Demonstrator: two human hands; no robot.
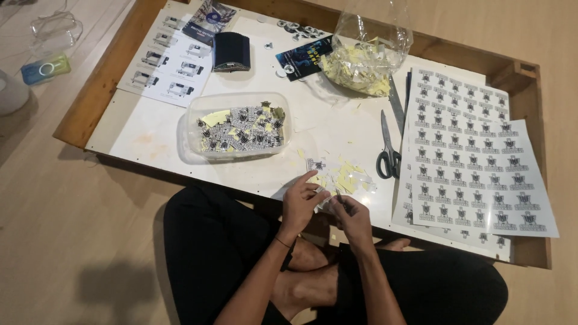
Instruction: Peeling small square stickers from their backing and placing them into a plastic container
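left hand [302, 201]: fingers pinching a small sticker [323, 202] at the surface's [150, 129] near edge | right hand [351, 215]: fingertips pinched on the same sticker | scraps [343, 174] just beyond hands | scissors [389, 144] right of scraps | tub [238, 124] mid-surface | sheets [469, 156] at right edge

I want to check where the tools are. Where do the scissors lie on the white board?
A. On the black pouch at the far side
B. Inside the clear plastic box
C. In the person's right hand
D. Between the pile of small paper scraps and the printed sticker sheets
D: the scissors lie flat on the board, with the paper scraps on one side and the sticker sheets on the other; no hand touches them.
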